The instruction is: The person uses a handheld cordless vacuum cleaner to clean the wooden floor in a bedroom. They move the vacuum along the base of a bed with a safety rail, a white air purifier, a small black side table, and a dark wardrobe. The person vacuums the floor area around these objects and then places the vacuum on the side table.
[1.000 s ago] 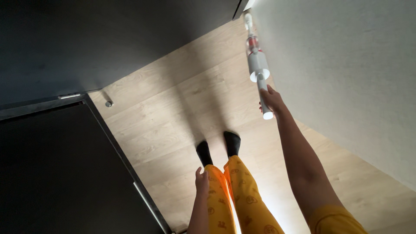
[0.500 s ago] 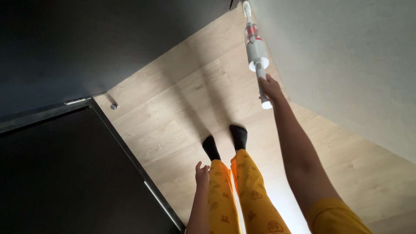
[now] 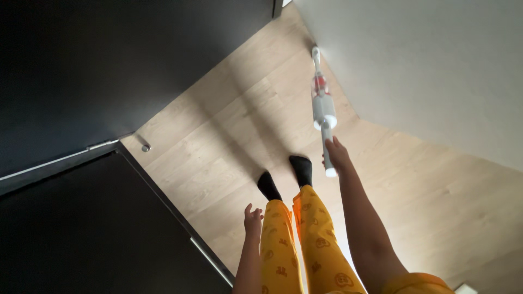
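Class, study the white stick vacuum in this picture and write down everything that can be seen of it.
The stick vacuum is a slim white cordless type, plastic by its look, with a clear dust chamber showing red inside, a round white body below it, and a straight handle. It points away from the person, along the pale wood floor beside the light wall. The right hand grips the handle; its floor head is hard to make out.

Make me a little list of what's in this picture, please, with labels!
Place: hallway with a light wooden floor, dark door and white wall
Right hand: gripping the handle of a white stick vacuum
Left hand: empty, beside the leg
Clothes: orange patterned trousers, black socks
Floor extra: small metal doorstop
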